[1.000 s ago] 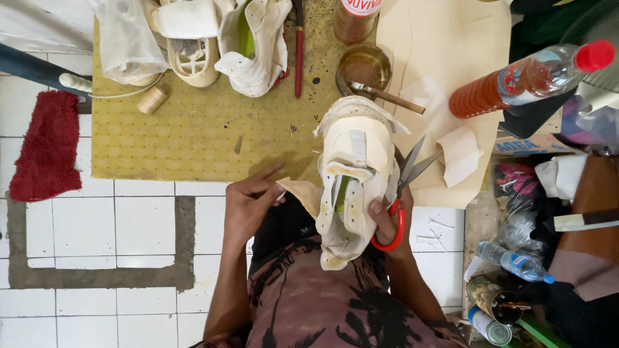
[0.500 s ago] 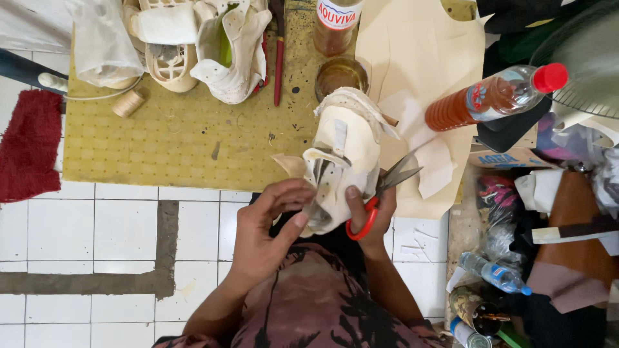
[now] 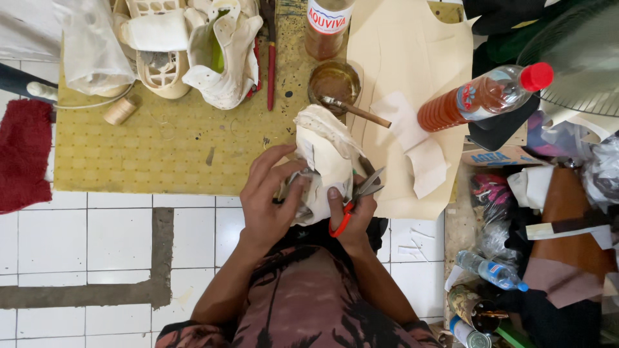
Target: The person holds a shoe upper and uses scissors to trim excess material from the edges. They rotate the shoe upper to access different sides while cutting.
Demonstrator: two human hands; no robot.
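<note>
A red cloth (image 3: 24,154) lies on the tiled floor beside a yellow mat (image 3: 161,148). The left hand (image 3: 267,203) curls its fingers around a white shoe (image 3: 325,161) held over the mat's edge; the right hand (image 3: 353,216) grips red-handled scissors (image 3: 353,200), blades slightly parted against the shoe.

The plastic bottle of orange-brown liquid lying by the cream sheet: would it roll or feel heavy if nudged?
The plastic bottle lies on its side and is round, so it would probably roll. It looks nearly full, so likely heavy for its size. Its red cap appears on, so spilling seems unlikely.
</note>
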